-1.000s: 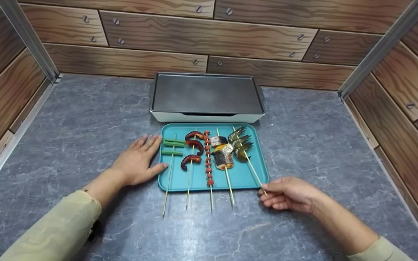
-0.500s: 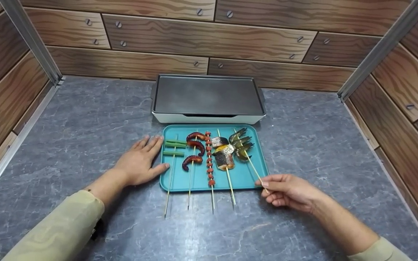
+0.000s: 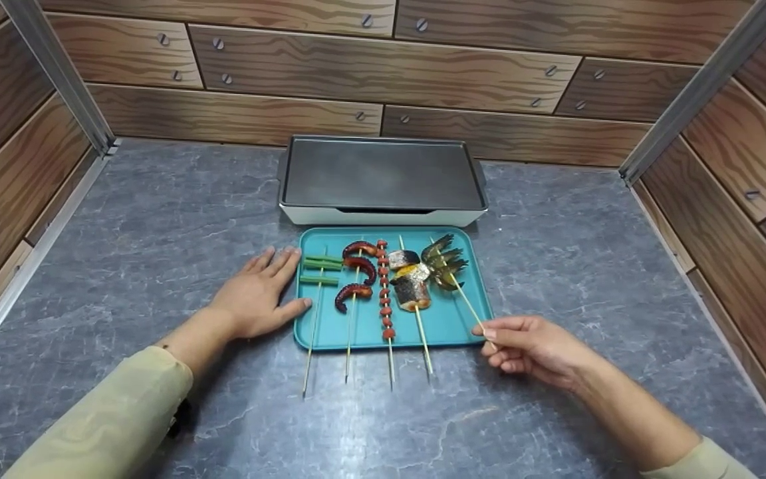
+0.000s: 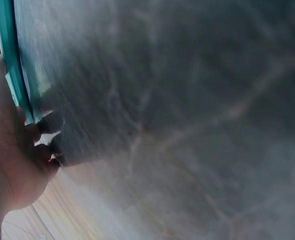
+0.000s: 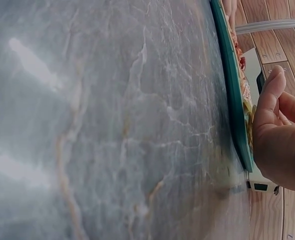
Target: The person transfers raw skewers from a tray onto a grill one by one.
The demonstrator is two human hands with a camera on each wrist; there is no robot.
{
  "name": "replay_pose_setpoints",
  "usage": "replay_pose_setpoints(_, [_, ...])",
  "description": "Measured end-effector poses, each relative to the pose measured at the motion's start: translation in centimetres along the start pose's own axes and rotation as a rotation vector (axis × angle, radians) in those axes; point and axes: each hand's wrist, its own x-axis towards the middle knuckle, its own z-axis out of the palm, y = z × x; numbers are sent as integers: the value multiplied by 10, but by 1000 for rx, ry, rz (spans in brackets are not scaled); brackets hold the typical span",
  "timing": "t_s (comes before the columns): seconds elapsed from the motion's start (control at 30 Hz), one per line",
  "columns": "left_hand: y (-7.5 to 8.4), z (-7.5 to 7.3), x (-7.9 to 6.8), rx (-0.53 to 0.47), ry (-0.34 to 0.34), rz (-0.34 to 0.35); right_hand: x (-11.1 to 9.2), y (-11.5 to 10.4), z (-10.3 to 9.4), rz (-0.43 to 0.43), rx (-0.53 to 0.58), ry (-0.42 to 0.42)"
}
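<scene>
A teal tray (image 3: 449,329) carries several skewers, their sticks poking out over its front rim. My right hand (image 3: 532,349) pinches the stick end of the rightmost skewer (image 3: 446,266), which bears dark green, fan-shaped pieces. Flat against the tray's left side, my left hand (image 3: 256,296) rests with fingers straight and the thumb at the rim. From left to right lie a green-stalk skewer (image 3: 321,281), a red tentacle skewer (image 3: 354,291), a red-bead skewer (image 3: 384,299) and a skewer of silvery fish-like chunks (image 3: 411,293).
Behind the tray stands a white tabletop griddle (image 3: 383,176) with a flat dark plate. The grey marbled tabletop (image 3: 556,253) is bounded by wood-patterned walls (image 3: 383,73) at the back and sides.
The right hand has lifted the rightmost skewer's stick end slightly and shifted it a little to the right; its pieces have tilted. The left hand stays at the tray's side.
</scene>
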Motion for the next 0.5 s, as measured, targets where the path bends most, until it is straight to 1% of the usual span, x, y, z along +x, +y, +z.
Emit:
replay_pose_setpoints(0.17, [0, 0, 0, 6, 2, 0, -3, -3, 0, -17, 4, -2])
replay_pose_setpoints(0.37, [0, 0, 1, 24, 10, 17, -10, -4, 0, -31, 5, 3])
replay_pose_setpoints(0.5, [0, 0, 0, 20, 14, 18, -14, -5, 0, -53, -8, -12])
